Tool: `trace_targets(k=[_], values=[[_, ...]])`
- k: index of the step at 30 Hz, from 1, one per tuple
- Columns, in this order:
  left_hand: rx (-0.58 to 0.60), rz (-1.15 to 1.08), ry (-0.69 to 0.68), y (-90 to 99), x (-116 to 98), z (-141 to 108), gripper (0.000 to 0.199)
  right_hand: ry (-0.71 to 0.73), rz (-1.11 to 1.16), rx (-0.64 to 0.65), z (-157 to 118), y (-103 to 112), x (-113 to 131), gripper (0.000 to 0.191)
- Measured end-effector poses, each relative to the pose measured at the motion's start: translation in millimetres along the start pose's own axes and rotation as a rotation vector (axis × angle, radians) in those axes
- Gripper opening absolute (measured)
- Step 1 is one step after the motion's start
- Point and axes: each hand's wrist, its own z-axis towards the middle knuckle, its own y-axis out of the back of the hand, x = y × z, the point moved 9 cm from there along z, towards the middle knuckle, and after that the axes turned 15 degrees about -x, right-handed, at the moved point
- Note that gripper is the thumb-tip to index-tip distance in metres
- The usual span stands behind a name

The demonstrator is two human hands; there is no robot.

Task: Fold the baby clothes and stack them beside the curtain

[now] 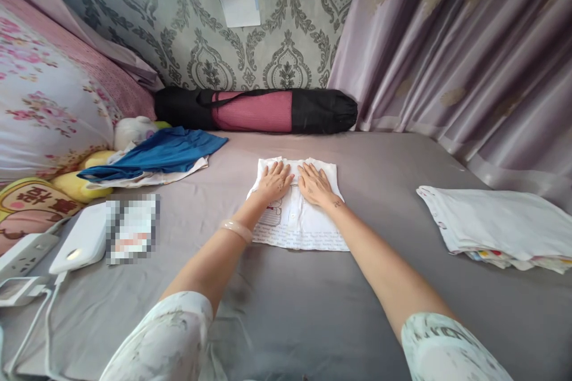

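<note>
A small white garment (308,227) with a button, a printed figure and rows of print near its lower edge lies spread on the grey sheet. My left hand (274,181) rests flat on its upper left part, fingers stretched out. On the upper right part lies my right hand (315,183), palm down with its fingers apart. The two hands are side by side with a narrow gap between them, and neither holds anything. Cloth under both palms is hidden.
Folded white cloths (500,220) are stacked at the right. Blue clothing (165,152) lies at the left, near a white power bank (84,238), a power strip (27,256) and cables. A black and pink rolled bag (252,111) lies along the wall.
</note>
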Motion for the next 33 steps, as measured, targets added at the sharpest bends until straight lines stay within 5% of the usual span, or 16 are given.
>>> trace_targets(k=[12,17,20,25,33], values=[[0.025,0.011,0.150,5.4,25,-5,0.061,-0.183,-0.006,0.034,0,2,-30,0.058],[-0.028,-0.029,0.241,22.2,46,-12,0.063,-0.220,-0.011,-0.111,-5,28,-49,0.052],[-0.076,-0.017,0.328,39.7,71,-30,0.059,-0.294,-0.004,-0.145,-23,46,-74,0.047],[0.035,-0.138,0.394,51.7,90,-71,0.052,-0.418,0.096,-0.004,-68,54,-103,0.041],[0.118,-0.170,0.463,65.7,80,-112,0.052,-0.470,0.237,0.090,-117,68,-83,0.040]])
